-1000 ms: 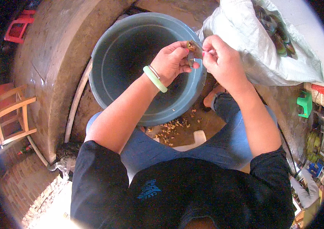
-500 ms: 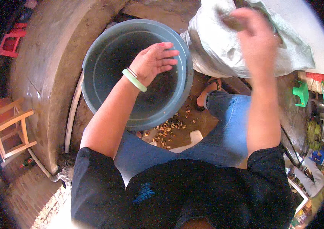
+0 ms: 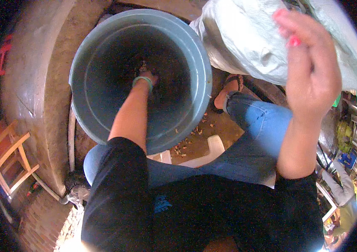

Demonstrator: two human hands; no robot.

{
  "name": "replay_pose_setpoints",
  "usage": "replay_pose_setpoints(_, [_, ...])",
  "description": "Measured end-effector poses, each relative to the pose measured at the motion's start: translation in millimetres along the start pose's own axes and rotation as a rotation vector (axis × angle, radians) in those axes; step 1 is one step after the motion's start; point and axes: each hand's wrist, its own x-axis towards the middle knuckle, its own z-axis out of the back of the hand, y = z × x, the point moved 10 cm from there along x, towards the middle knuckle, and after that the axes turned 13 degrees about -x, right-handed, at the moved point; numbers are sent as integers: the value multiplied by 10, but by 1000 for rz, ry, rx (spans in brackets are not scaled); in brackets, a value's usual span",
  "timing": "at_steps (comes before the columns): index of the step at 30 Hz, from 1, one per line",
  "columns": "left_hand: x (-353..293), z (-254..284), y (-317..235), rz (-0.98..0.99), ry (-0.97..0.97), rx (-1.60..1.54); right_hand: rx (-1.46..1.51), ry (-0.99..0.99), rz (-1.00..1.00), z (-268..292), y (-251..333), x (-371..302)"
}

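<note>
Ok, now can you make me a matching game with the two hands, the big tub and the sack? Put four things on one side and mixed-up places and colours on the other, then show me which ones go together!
Things:
1. left hand
2. tub
3. right hand
4. sack

Places and colours:
A. raised, in front of the sack
B. white
C. down inside the tub
D. blue-grey

Right pairs:
1 - C
2 - D
3 - A
4 - B
</note>
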Motion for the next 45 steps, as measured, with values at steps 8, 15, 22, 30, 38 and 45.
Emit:
replay_pose_setpoints(8, [-136, -883, -891, -82, 47, -303, 264, 271, 108, -619, 382, -57])
replay_pose_setpoints(15, [-8, -1099, -908, -215, 83, -463, 294, 434, 86, -809, 497, -91])
replay_pose_setpoints(22, [68, -550, -1131, -318, 266, -601, 258, 465, -46, -1032, 315, -301])
replay_pose_setpoints(30, [-1311, 1084, -1516, -171, 233, -1835, 301, 731, -286, -1423, 129, -568])
replay_pose_setpoints(38, [-2185, 1359, -1756, -294, 323, -1804, 544, 462, -402, -1603, 228, -586])
replay_pose_setpoints(45, [-2245, 1353, -1922, -396, 358, -1701, 666, 417, -475, -1633, 148, -561])
